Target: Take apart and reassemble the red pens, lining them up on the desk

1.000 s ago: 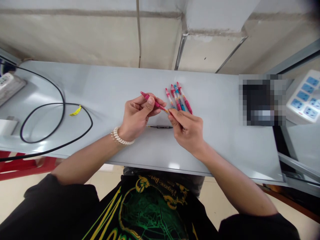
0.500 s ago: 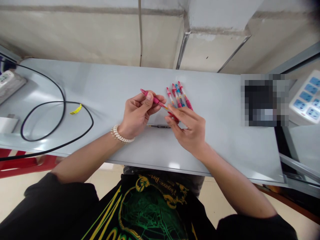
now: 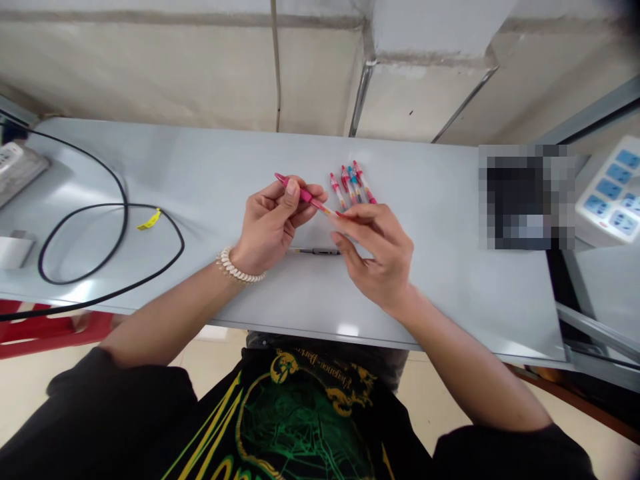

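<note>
My left hand (image 3: 270, 227) is closed around a pink pen grip (image 3: 304, 195), its pointed end tilted up to the left. From the other end a thin, clear and yellowish section (image 3: 323, 208) runs toward my right hand (image 3: 381, 260). The thumb and fingers of that hand are drawn together around a red pen part (image 3: 339, 214), mostly hidden by the fingers, which meets the thin section. Below both hands, a dark grey pen piece (image 3: 323, 252) lies on the table. Several pens (image 3: 353, 185) with pink and blue ends lie just beyond my right hand.
A black cable (image 3: 183, 233) with a yellow tag (image 3: 149, 220) loops across the left of the grey table (image 3: 225, 160). A white adapter (image 3: 14, 252) is at the left edge. A blurred dark object (image 3: 517, 200) and a power strip (image 3: 613, 190) are on the right.
My right hand has brought the red part up to the end of the thin section, where a gap showed before. My left hand keeps its hold on the pink grip.
</note>
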The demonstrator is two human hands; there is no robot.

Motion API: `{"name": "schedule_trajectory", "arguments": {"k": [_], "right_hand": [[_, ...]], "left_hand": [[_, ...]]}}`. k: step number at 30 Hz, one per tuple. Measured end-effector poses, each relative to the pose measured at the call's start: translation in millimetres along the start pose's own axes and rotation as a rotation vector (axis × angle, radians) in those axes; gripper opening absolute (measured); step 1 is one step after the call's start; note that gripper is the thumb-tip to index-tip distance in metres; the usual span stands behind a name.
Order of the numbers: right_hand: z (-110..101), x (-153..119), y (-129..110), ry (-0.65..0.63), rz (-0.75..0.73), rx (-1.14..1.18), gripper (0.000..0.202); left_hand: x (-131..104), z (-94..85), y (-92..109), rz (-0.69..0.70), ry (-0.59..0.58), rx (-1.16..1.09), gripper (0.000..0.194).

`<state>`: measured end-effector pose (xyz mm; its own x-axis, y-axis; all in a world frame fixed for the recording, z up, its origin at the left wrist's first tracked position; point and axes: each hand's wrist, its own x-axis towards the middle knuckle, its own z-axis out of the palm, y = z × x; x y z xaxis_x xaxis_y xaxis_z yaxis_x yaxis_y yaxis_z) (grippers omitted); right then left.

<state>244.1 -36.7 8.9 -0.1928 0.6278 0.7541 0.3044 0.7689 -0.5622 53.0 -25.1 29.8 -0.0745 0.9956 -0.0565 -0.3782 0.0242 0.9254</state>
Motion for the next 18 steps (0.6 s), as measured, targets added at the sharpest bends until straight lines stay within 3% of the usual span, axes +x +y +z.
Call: {"name": "schedule_trajectory", "arguments": {"k": [3,5,10,15,18], "right_hand": [[-2.8,2.4,-5.8,-0.052,0.297,0.133,0.032],[-4.1,3.0,-5.3,-0.074,0.388,0.172,0.024],[-3.3,2.5,-1.0,0.028,0.174,0.062,0.017],[-3.3,1.8,-3.9,-0.043,0.404,0.182,0.03],[-4.7,3.1,-1.7,-0.022,0.357,0.156,0.017]], "left_hand": [[0.0,0.3,0.6,0.012,0.011,0.004,0.024],[0.1,0.4,0.4,0.019,0.009,-0.006,0.025],[1.1,0.3,0.6,0.013,0.015,-0.021,0.024],[1.0,1.1,2.2,0.005,0.039,-0.014,0.023],[0.6,1.4,1.8,0.009,0.033,-0.002,0.024]]}}
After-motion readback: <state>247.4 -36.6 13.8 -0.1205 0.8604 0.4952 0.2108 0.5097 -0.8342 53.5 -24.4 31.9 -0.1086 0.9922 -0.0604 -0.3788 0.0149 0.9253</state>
